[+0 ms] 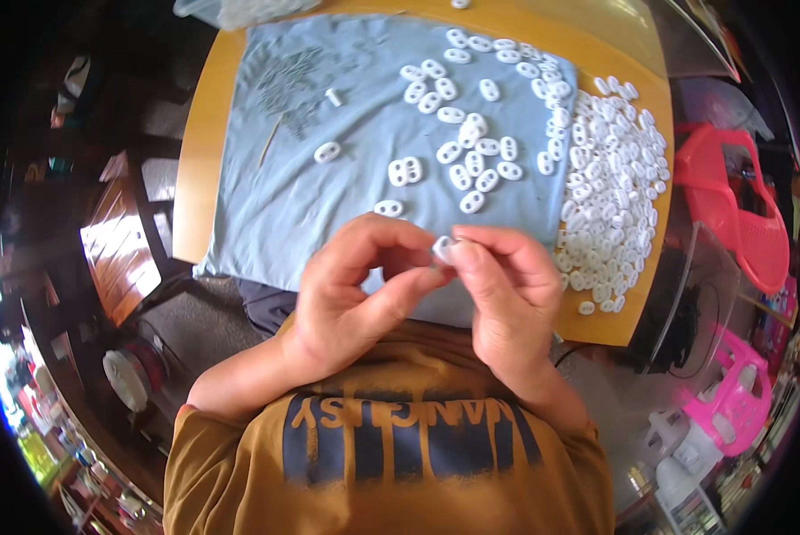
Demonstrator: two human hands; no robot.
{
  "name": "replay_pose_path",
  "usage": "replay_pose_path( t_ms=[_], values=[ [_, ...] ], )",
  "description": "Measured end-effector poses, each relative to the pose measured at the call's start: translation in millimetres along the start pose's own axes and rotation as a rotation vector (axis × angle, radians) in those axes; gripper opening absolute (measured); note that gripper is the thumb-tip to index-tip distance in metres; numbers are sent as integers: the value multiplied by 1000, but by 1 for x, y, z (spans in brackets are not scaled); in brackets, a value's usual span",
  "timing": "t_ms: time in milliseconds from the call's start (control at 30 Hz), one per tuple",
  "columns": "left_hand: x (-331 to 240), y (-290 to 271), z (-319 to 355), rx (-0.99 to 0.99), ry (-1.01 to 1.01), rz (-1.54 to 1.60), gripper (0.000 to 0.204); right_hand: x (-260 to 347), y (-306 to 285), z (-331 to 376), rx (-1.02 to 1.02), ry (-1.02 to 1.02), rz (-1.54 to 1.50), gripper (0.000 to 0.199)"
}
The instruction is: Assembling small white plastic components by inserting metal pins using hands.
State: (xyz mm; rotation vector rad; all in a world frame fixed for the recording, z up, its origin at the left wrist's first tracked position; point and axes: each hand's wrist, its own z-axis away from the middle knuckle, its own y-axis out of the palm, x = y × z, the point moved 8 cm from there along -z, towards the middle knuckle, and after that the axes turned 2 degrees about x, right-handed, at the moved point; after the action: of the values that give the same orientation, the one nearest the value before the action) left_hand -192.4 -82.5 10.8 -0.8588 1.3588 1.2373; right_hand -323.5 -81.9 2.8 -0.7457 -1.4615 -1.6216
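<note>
The small white piece [442, 249] is mostly hidden: only a rounded end shows between the fingertips, so its holes cannot be made out. It is white, glossy plastic, like the oval two-hole pieces on the grey cloth [329, 178]. Both hands pinch it just below the cloth's near edge. The left hand [355, 294] closes thumb and forefinger on it, and the right hand [507, 294] grips it from the other side. A white pile [610, 178] lies right of the cloth on the tabletop [202, 134]; single pieces there blur together.
</note>
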Motion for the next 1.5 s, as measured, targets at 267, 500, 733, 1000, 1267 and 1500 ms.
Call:
replay_pose_path(
  t_ms=[267,500,733,1000,1267,1500],
  values=[
    [3,-6,3,7,66,33,15,16,16,3,142,-253,351,16],
    [12,-8,1,53,-139,396,7,6,18,3,168,-107,212,15],
    [17,-11,6,-7,-256,398,3,4,16,-2,188,-64,264,12],
    [14,-10,7,0,-329,399,3,6,18,-2,214,-55,340,10],
    [18,-11,9,-9,-417,403,1,3,18,-2,222,-40,351,9],
    [17,-13,9,2,-405,362,2,5,19,-4,239,-63,447,7]
  ],
)
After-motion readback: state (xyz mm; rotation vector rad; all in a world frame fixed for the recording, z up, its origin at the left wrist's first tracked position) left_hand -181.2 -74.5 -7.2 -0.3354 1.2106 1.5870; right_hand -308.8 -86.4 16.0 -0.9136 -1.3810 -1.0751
